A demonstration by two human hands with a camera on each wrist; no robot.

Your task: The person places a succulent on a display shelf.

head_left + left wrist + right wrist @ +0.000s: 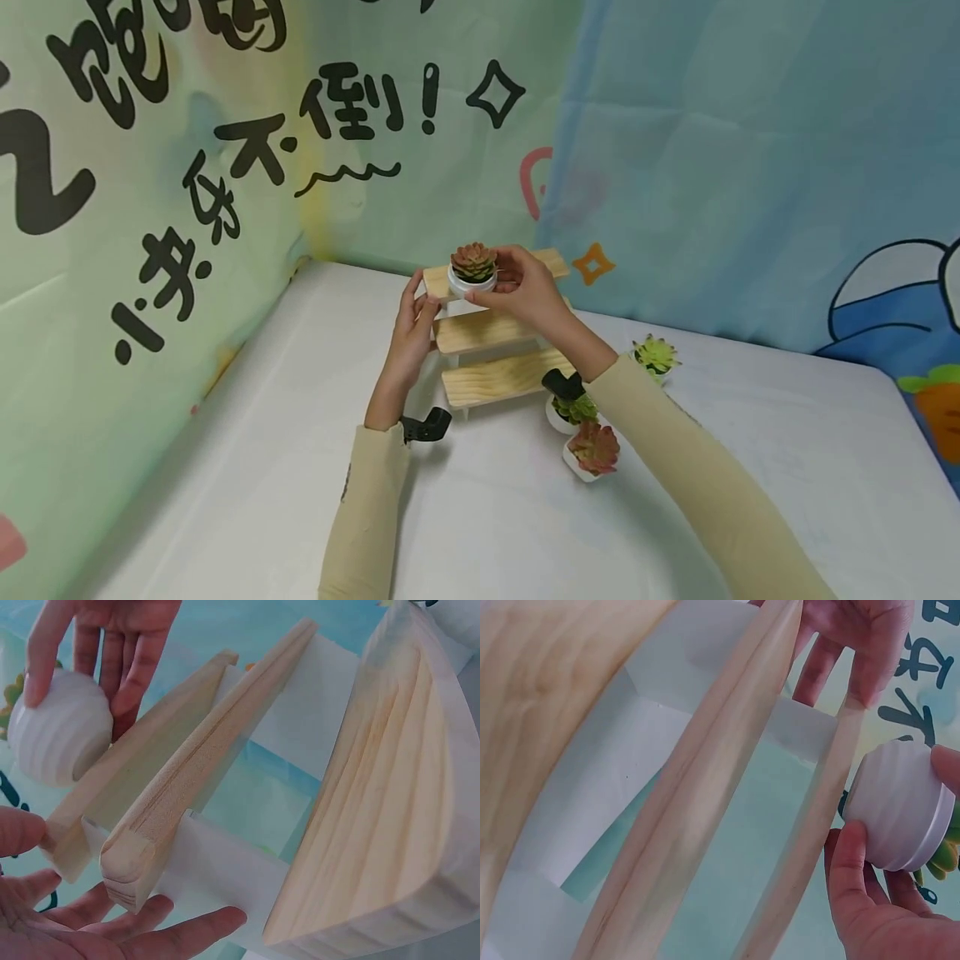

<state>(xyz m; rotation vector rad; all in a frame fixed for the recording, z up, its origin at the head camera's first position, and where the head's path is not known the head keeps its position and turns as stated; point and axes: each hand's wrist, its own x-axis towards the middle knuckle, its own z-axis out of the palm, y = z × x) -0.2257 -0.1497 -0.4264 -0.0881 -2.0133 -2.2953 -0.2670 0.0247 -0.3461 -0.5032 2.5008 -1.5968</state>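
A reddish potted succulent (pixel 474 265) in a round, ribbed white pot (pixel 61 729) is at the left end of the top board of a three-tier wooden stand (pixel 501 379). My right hand (pixel 525 287) grips the pot by its sides, thumb in front. In the left wrist view part of the pot's base shows just off the board; whether an edge touches is unclear. My left hand (pixel 411 325) rests against the stand's left side, its fingers (pixel 187 934) spread and nearly straight by the board ends and white side panel.
On the table (pixel 480 517), right of the stand, a green potted succulent (pixel 573 410) and a reddish one (pixel 592 450) stand close together. A yellow-green succulent (pixel 656 354) sits farther back, partly behind my right forearm. Printed cloth (pixel 720 167) hangs behind the stand.
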